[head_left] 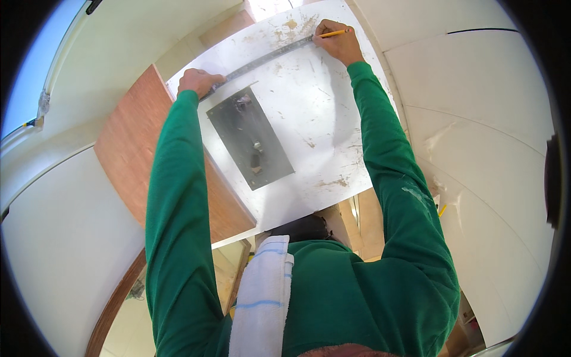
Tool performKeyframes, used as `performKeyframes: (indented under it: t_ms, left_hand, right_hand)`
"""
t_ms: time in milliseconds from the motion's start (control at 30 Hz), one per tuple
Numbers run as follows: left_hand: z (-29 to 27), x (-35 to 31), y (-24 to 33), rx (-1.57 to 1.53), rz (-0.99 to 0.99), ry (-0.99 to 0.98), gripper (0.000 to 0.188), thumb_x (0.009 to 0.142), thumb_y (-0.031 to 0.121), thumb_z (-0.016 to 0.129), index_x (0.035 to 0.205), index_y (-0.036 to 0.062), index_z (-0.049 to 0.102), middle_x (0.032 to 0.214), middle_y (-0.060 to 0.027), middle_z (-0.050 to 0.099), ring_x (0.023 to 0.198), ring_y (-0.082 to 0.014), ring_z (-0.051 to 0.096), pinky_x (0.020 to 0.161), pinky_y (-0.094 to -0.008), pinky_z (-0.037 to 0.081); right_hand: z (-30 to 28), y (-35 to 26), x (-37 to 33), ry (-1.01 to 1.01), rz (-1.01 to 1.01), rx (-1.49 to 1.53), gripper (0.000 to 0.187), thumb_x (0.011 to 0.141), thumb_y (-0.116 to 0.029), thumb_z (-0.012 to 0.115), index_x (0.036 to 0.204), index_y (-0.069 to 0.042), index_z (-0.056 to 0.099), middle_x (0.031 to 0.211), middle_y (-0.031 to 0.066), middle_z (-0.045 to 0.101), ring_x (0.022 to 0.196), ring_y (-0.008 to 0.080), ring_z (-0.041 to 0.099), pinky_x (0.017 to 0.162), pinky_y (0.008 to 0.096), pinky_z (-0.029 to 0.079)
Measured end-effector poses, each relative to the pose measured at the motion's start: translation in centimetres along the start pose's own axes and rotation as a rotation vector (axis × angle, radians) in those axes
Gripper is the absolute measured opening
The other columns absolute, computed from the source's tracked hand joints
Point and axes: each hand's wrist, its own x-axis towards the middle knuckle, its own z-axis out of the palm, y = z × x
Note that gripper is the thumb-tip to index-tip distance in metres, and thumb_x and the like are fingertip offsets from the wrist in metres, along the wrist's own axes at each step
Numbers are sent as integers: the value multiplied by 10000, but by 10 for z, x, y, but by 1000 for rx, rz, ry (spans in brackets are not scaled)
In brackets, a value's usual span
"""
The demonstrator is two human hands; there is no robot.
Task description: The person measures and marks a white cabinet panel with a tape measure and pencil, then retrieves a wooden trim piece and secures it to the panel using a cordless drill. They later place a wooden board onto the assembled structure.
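Note:
A long grey metal ruler [267, 58] lies slantwise across the far part of a white, scuffed board [321, 128]. My left hand [199, 81] is closed over the ruler's left end, with the thumb pointing along it. At the other end my right hand [342, 44] pinches a yellow pencil [332, 34], its tip close to the ruler's end. On the board, nearer to me than the ruler, lies a dark grey rectangular plate [238, 134] with shiny marks and smudges. Neither hand touches the plate.
A reddish-brown wooden panel [131, 140] lies to the left, partly under my left arm. White walls [476, 137] curve up on the right. A white towel with blue stripes [262, 297] hangs over my green top. Below the board's near edge sits a black object [300, 228].

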Motion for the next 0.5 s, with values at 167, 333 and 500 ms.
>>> performKeyframes:
  t_ms: [167,333,500]
  left_hand:
    - [1,4,-3,-1,4,-9,536,705,544,943,977,85,885,1088,-116,847,1044,-289,786,1003,-382,592]
    - [1,6,-3,-1,14,-20,546,703,547,940,987,84,888,1094,-114,847,1049,-287,786,1006,-381,592]
    - [-1,5,-2,4,4,-20,551,705,546,939,1005,86,890,1116,-118,847,1073,-287,785,1020,-378,590]
  right_hand:
    - [2,6,12,-46,24,22,121,866,-177,822,942,-91,783,849,5,781,793,133,718,769,283,580]
    - [0,8,17,-50,51,33,108,805,-179,839,876,-109,799,839,6,790,776,143,720,766,296,588]
    - [-8,8,19,-122,71,60,115,775,-192,842,840,-108,799,811,8,788,745,143,711,745,302,585]
